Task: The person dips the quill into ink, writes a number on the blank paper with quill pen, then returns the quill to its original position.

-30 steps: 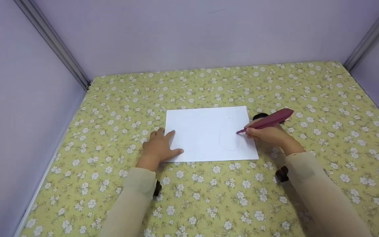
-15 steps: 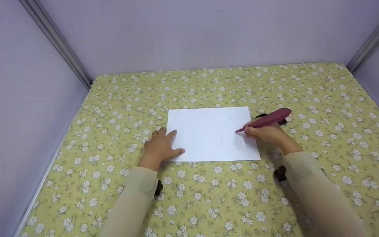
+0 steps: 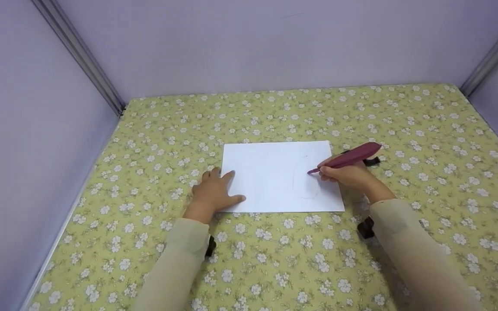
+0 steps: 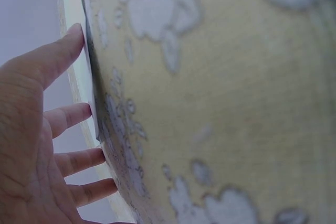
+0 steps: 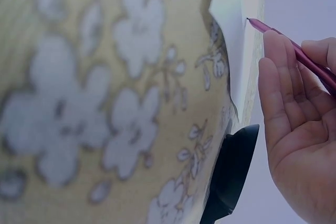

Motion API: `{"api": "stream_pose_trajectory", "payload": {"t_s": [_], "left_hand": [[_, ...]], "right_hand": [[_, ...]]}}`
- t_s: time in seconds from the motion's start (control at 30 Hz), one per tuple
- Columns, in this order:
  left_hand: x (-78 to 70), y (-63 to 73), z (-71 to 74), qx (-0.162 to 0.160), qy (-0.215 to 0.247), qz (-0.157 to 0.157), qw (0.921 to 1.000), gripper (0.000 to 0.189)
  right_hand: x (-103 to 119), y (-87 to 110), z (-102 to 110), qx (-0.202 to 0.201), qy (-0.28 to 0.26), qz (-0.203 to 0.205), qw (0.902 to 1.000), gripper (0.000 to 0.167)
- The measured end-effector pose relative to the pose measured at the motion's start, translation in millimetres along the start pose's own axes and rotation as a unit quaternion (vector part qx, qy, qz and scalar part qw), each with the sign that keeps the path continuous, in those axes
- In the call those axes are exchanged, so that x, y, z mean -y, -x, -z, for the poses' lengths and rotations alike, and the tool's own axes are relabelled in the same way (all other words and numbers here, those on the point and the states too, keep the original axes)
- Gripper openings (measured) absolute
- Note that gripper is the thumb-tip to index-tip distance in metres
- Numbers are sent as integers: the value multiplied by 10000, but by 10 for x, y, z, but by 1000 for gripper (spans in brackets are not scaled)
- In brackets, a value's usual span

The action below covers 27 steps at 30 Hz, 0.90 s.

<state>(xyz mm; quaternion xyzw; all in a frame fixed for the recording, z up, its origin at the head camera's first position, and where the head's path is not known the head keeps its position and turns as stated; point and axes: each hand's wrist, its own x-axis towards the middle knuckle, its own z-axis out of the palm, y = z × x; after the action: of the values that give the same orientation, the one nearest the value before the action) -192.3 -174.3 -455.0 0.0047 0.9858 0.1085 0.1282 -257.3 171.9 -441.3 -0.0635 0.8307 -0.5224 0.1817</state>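
While the left hand (image 3: 213,193) is lying spread over the left edge of a white sheet of paper (image 3: 266,177), the right hand (image 3: 347,175) is pinching a dark red, feather-shaped pen (image 3: 356,156) over the right edge. The left hand is grasping nothing: its thumb and forefinger are resting on the sheet, and its other fingers are reaching the flowered tablecloth (image 3: 266,268) just beside it, presumably so that the paper is not sliding. The sheet is lying on this cloth between the two hands, with a long side facing the person.

The right thumb and fingers are holding the pen low, near its tip, which is probably giving finer control. Its broad end is leaning back over the hand, and so the tip is remaining visible. This tip is pointing inside a faint rounded outline (image 3: 293,183) on the right part of the paper; whether it is really touching the surface, I cannot say with certainty. Beyond the right hand, a black object (image 3: 372,161) is showing, partly covered.
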Motion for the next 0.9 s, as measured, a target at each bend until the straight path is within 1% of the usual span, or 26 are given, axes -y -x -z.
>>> {"api": "stream_pose_trajectory", "payload": {"t_s": [0.17, 0.4, 0.53, 0.8, 0.9], "left_hand": [[-2, 5, 0, -44, -38, -31, 10000, 83], [5, 22, 6, -39, -25, -96, 9999, 81], [2, 24, 8, -53, -6, -99, 9999, 82], [7, 18, -1, -76, -35, -121, 9999, 83], [10, 12, -7, -88, -83, -110, 9999, 83]], "right_hand": [[0, -23, -26, -26, 91, 18, 10000, 35], [5, -39, -70, 53, -500, 64, 9987, 33], [21, -45, -95, 31, -470, 32, 9989, 31], [66, -47, -130, 47, -128, -155, 9998, 35], [83, -52, -155, 57, -171, -137, 9997, 33]]}}
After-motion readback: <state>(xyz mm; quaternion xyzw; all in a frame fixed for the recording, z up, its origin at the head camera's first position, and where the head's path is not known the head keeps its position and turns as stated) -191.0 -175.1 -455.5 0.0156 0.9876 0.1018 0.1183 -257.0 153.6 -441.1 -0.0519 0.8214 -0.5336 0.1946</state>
